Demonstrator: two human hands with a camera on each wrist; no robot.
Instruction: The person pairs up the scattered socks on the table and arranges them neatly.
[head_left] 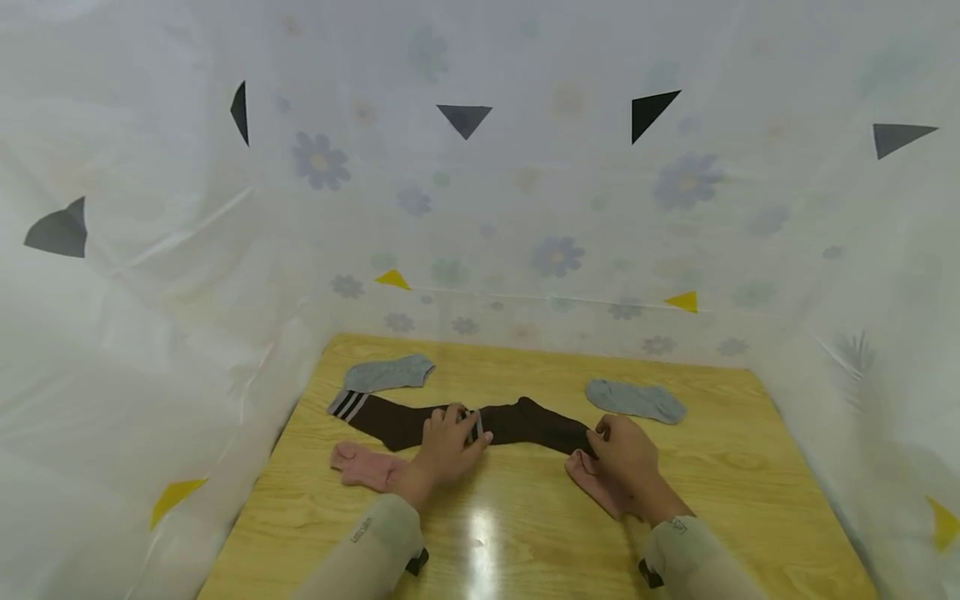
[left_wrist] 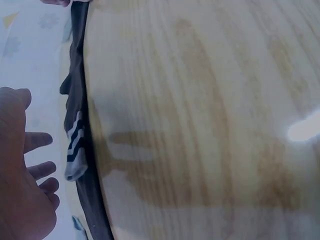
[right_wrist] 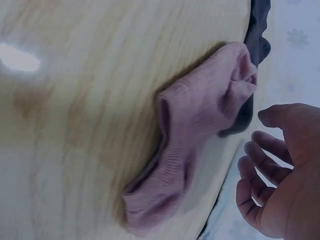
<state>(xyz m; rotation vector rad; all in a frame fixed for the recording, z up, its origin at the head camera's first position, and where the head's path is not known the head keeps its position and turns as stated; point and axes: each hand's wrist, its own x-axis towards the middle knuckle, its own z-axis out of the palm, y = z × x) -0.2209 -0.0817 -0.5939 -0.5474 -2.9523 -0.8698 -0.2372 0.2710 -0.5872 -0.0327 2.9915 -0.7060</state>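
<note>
Two dark brown socks lie end to end across the table. The left sock has its striped cuff at the far left; the right sock has its striped cuff at the middle. Over that cuff is my left hand, fingers spread and relaxed, holding nothing. My right hand is at the toe end of the right sock, its fingers loosely bent with nothing between them in the right wrist view. A pink sock lies just below this hand, partly hidden by it in the head view.
Another pink sock lies near my left forearm. One grey sock is at the back left, touching the striped cuff, and another grey sock at the back right. White patterned sheeting encloses the wooden table.
</note>
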